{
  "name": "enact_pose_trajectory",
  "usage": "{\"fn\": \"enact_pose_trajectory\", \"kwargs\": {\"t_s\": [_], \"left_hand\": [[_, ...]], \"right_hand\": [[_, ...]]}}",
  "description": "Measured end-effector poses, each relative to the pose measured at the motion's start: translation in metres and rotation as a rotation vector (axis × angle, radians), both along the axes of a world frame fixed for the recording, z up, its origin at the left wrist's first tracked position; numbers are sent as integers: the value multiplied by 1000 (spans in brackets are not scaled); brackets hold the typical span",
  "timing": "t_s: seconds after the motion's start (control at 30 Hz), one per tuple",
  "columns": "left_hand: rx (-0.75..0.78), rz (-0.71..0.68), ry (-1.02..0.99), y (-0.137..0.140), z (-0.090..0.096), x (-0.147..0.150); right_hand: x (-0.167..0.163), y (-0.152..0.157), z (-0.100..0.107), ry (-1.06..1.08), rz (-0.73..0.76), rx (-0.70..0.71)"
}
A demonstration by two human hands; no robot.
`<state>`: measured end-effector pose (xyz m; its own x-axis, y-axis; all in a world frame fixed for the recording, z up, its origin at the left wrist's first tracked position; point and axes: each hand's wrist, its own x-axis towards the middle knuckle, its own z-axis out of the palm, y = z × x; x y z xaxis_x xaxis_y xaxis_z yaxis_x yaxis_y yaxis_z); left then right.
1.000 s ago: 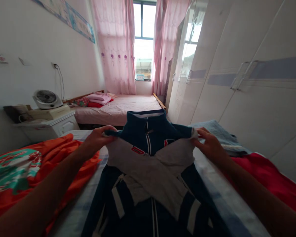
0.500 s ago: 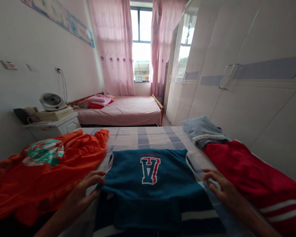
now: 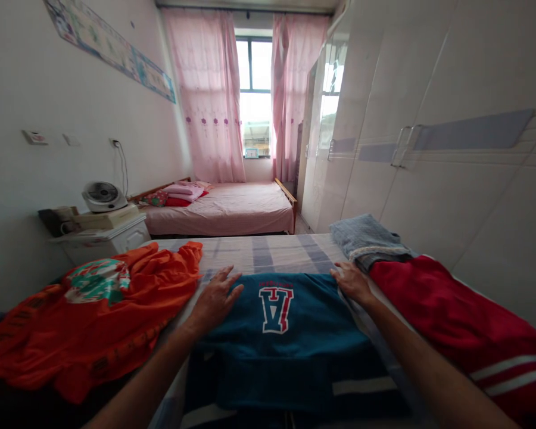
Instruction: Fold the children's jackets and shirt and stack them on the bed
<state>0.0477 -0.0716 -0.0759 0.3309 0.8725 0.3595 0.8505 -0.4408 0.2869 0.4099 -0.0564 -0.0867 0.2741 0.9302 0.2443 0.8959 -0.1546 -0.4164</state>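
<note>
Blue jacket (image 3: 274, 351) lies lettered side up on the checked sheet (image 3: 232, 256), between an orange garment (image 3: 138, 325) at left and a red garment (image 3: 455, 322) at right. Both hands have shifted since half a second ago, from the jacket's sides to its far corners. Left hand (image 3: 217, 301): grip loose, fingers spread, nothing held. Right hand (image 3: 352, 283): fingers bent, hold on the cloth cannot be told. Judgement: handling now centres on the far edge
</note>
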Motion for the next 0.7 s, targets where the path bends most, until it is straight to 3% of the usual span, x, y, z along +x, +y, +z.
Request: {"fn": "enact_pose_trajectory", "kwargs": {"t_s": [0.2, 0.33, 0.53, 0.7], "left_hand": [[-122, 121, 127, 8, -47, 2], [-163, 139, 137, 5, -50, -1], [-175, 148, 97, 5, -45, 2], [-154, 168, -133, 4, -47, -8]], "right_hand": [[11, 20, -38, -37, -139, -76], [22, 25, -48, -63, -241, -67], [21, 19, -44, -39, -220, -29], [17, 3, -20, 47, -139, 21]]}}
